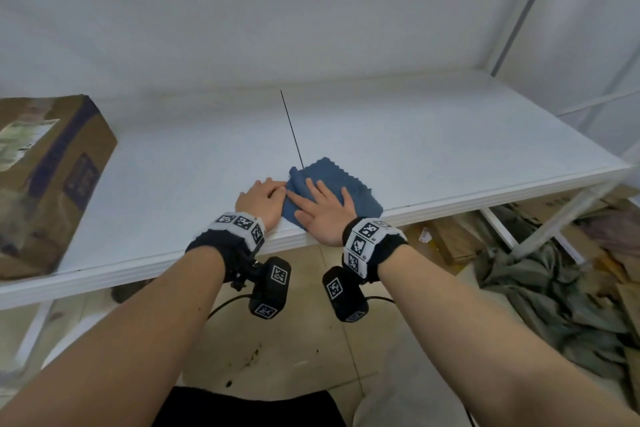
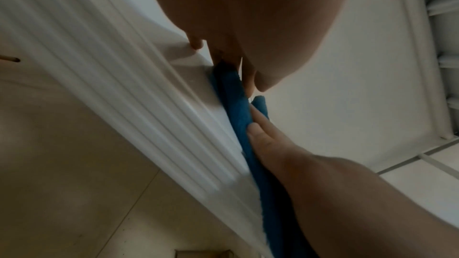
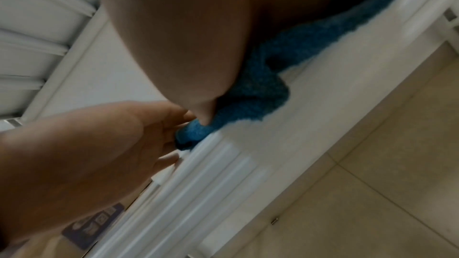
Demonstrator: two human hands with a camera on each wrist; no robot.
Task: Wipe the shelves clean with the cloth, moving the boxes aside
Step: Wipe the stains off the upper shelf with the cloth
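Two hands on blue cloth [image 1: 332, 180], white shelf [image 1: 450, 149]

Cloth [image 1: 334, 180]: blue, soft-napped, with a zigzag-cut edge. It lies rumpled at the front edge of the shelf, its left side bunched into a raised fold, its near corner reaching the shelf's lip.

Shelf [image 1: 433, 146]: white flat board with a ribbed front edge, on a white frame. A thin dark line runs across the surface from the back toward the cloth.

Box [image 1: 48, 177]: brown cardboard, with dark blue tape and printed panels and a pale label on top. It stands at the shelf's far left, well apart from the cloth, partly out of view.
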